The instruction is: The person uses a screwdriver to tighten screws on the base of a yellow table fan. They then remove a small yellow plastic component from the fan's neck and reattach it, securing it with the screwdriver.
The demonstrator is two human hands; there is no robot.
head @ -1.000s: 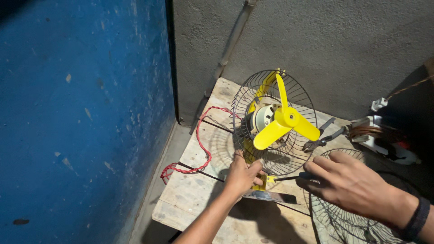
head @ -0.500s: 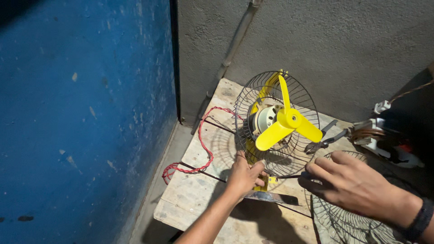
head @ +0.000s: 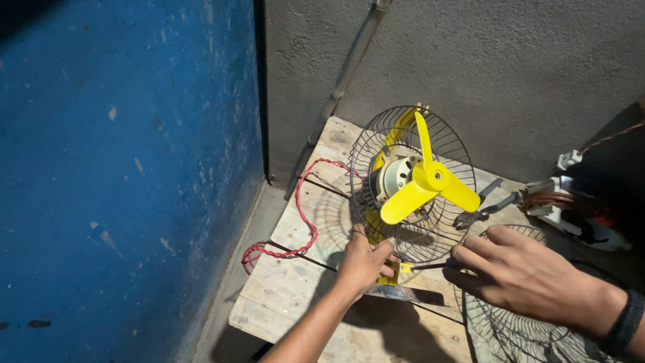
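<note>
- A blue wall (head: 121, 168) fills everything left of the fan, with a grey wall (head: 510, 74) rising behind the fan and a pipe (head: 342, 81) slanting down it.
- A red twisted cord (head: 302, 215) curls over the wooden table (head: 295, 296) just left of the fan, ending in a bunch at the table's left edge.
- The left hand (head: 363, 262) is closed around the yellow base (head: 390, 272) at the foot of the fan, fingers curled on it.
- The fan (head: 413, 185) stands upright on the table near the grey wall, its yellow blades (head: 430, 181) bare in front of the rear wire guard (head: 376, 141).
- The right hand (head: 517, 272), just right of the fan's foot, pinches a screwdriver (head: 430, 267) whose shaft points left to the base; a dark band is on that wrist.
- Pliers (head: 487, 205) lie just right of the fan.
- A loose wire guard (head: 510, 329) lies flat below the right hand, right of the fan.
- A motor part with copper windings (head: 557, 205) sits farther right.
</note>
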